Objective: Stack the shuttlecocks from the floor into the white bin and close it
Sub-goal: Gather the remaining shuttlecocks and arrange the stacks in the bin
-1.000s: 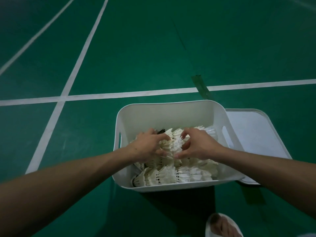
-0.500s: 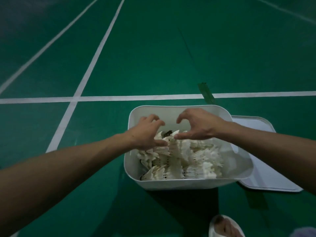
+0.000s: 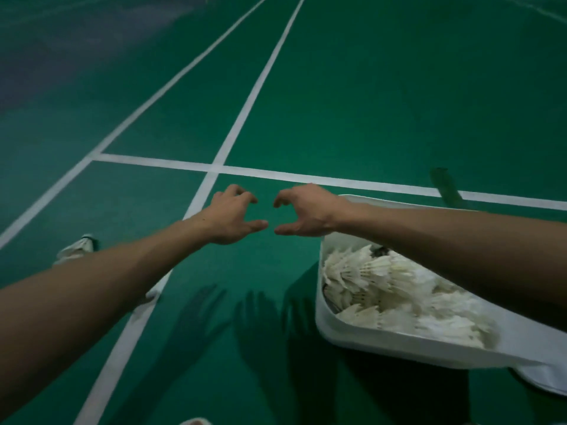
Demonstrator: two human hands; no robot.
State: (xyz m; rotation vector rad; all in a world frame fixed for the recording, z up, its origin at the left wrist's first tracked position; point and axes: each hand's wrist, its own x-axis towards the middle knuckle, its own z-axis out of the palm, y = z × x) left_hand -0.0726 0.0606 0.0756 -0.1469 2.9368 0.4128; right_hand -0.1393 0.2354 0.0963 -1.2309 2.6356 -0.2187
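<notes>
The white bin (image 3: 383, 343) stands on the green floor at the lower right, filled with several rows of white shuttlecocks (image 3: 380, 277). My right forearm crosses over it. Left of the bin, above bare floor, my left hand (image 3: 233, 216) and my right hand (image 3: 302, 211) hover side by side, fingers curled and apart, nothing in either. A loose white shuttlecock (image 3: 78, 248) lies on the floor at the left, just beyond my left forearm. A corner of the bin's white lid (image 3: 549, 378) shows at the right edge, lying flat beside the bin.
White court lines (image 3: 245, 111) cross the green floor. A dark strip of tape (image 3: 445, 187) lies on the floor behind the bin. Something white (image 3: 153, 294) peeks out under my left forearm. The toe of a pale shoe (image 3: 194, 421) shows at the bottom edge.
Both hands have risen out of the bin and swung left over bare floor, holding nothing. The view has turned left, so the bin now sits at the right.
</notes>
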